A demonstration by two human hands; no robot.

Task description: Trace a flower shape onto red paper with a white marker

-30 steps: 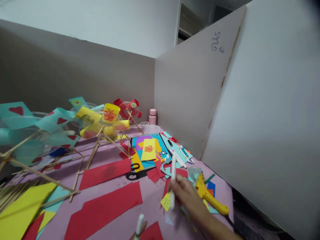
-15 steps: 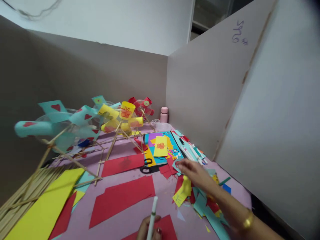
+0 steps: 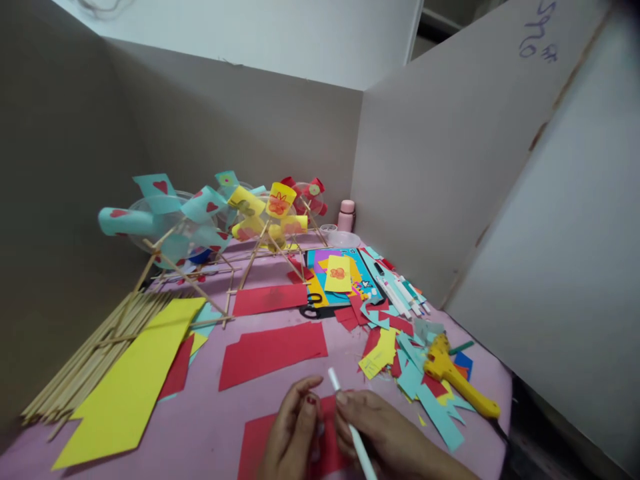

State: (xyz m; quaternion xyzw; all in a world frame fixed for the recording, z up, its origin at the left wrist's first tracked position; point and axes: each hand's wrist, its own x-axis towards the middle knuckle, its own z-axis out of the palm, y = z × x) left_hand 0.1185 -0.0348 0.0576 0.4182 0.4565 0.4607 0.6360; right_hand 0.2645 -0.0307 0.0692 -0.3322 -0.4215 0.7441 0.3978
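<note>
Both my hands are at the bottom centre, over a red paper piece (image 3: 253, 443) on the pink tabletop (image 3: 210, 427). My right hand (image 3: 385, 437) is closed round a white marker pen (image 3: 350, 427), whose tip points up and away from me. My left hand (image 3: 293, 430) is curled right beside the pen, fingertips pinched near the pen's upper part. Whether it grips anything is hidden.
Paper-cup windmills on stick frames (image 3: 200, 213) stand at the back left. A bundle of wooden sticks (image 3: 85, 363) and yellow paper (image 3: 135, 373) lie at the left. Red sheets (image 3: 273, 350), scissors (image 3: 314, 305), markers (image 3: 400, 293), paper scraps and a yellow glue gun (image 3: 457, 377) lie at the right. Grey partition boards (image 3: 425, 167) enclose the table.
My right hand set a pen down by the markers, then came back to the pen my left hand was holding up. The view tilted down and to the left.
</note>
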